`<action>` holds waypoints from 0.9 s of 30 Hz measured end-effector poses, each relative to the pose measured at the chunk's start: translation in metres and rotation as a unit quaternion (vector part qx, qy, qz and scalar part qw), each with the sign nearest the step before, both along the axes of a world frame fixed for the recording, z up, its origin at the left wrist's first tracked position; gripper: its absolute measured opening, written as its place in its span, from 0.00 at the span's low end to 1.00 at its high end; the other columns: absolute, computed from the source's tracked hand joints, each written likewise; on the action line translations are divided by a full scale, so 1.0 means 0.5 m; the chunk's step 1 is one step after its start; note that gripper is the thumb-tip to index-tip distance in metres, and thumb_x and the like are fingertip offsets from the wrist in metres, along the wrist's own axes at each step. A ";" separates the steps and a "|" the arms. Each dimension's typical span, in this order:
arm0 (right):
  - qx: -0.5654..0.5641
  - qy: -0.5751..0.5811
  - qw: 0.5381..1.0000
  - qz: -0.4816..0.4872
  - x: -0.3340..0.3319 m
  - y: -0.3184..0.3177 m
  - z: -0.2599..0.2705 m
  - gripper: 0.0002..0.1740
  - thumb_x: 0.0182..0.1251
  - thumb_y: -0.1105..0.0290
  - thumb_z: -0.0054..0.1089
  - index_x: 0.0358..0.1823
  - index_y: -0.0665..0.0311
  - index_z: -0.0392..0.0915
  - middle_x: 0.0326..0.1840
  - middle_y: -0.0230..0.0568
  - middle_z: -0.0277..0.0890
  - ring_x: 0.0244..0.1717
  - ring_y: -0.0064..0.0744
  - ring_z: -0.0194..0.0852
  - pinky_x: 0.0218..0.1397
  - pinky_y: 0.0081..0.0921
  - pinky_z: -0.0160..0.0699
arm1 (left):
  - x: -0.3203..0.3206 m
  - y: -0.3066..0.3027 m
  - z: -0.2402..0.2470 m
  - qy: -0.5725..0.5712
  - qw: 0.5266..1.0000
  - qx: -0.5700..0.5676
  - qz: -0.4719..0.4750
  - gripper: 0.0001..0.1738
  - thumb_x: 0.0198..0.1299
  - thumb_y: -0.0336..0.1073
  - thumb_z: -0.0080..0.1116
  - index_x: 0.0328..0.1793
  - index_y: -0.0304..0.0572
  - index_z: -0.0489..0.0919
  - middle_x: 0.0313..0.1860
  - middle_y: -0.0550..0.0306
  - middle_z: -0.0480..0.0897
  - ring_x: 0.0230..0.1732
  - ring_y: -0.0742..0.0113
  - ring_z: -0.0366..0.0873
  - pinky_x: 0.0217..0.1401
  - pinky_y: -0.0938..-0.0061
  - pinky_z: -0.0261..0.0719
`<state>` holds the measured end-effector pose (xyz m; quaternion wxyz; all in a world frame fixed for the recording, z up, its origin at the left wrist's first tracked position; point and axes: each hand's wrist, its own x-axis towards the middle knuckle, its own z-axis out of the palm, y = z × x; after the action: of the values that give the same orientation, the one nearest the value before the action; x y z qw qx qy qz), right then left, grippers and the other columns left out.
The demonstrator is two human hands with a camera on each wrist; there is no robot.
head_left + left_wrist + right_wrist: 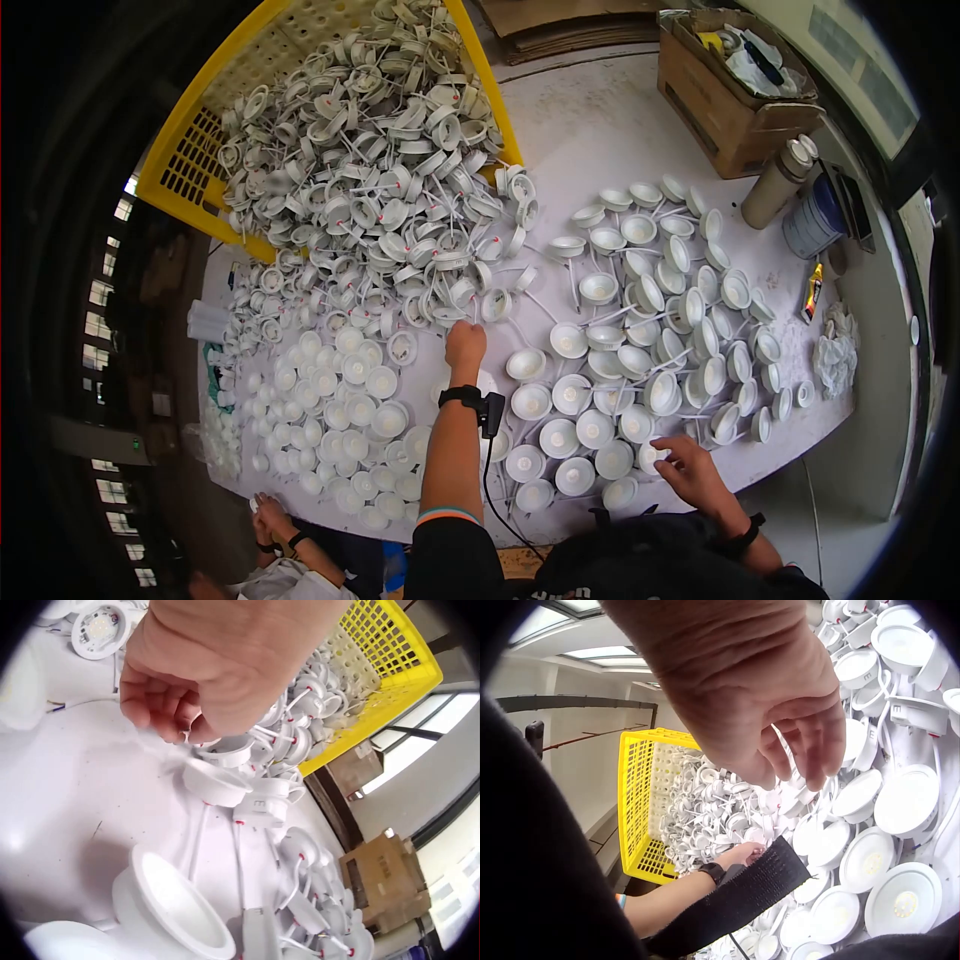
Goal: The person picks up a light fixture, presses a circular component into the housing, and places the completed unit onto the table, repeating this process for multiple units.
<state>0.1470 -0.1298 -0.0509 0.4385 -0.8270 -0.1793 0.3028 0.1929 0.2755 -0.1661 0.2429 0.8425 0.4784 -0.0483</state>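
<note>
My left hand (pixel 465 345) (pixel 202 675) is at the near edge of the heaped lamps, with its fingers curled. Its thumb and fingertips pinch something thin and whitish that looks like a lamp's cable, mostly hidden by the fingers. Just beyond them in the left wrist view sits a white round lamp (pixel 217 782). My right hand (pixel 692 473) (pixel 780 712) hovers at the near right edge of the laid-out lamps (pixel 613 459), its fingers loosely bent and holding nothing. White discs (pixel 356 410) lie in a group left of my left forearm.
A yellow basket (pixel 185 160) lies tipped at the back left, lamps spilling out. At the back right stand a cardboard box (pixel 725 125), a bottle (pixel 775 185) and a blue tub (pixel 812 220). Another person's hands (pixel 272 518) are at the near left edge.
</note>
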 end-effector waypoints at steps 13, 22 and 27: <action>0.214 0.263 0.939 -0.055 -0.044 -0.037 0.023 0.18 0.68 0.63 0.47 0.51 0.68 0.73 0.47 0.43 0.75 0.33 0.28 0.74 0.34 0.21 0.74 | -0.170 -0.221 0.300 -0.386 0.845 -0.365 -0.064 0.07 0.61 0.34 0.49 0.37 0.38 0.75 0.23 0.64 0.72 0.21 0.80 0.65 0.24 0.84 0.66; 0.418 0.488 0.764 -0.063 -0.033 -0.083 0.084 0.19 0.66 0.61 0.50 0.51 0.67 0.68 0.28 0.31 0.70 0.19 0.15 0.61 0.15 0.14 0.59 | -0.363 -0.519 0.334 -0.225 0.848 -0.378 -0.297 0.09 0.61 0.33 0.52 0.41 0.34 0.76 0.29 0.61 0.78 0.31 0.75 0.74 0.36 0.80 0.71; 0.315 0.318 0.892 -0.068 -0.065 -0.096 0.116 0.15 0.64 0.65 0.53 0.47 0.66 0.70 0.29 0.30 0.71 0.23 0.15 0.66 0.17 0.14 0.62 | -0.365 -0.593 0.336 -0.355 0.809 -0.348 -0.313 0.21 0.60 0.45 0.53 0.49 0.31 0.72 0.43 0.47 0.77 0.47 0.59 0.74 0.47 0.69 0.71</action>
<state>0.1145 -0.1778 0.0071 0.7290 -0.5151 -0.0598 0.4469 0.0104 -0.0211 0.0019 0.6440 0.7646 0.0202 0.0173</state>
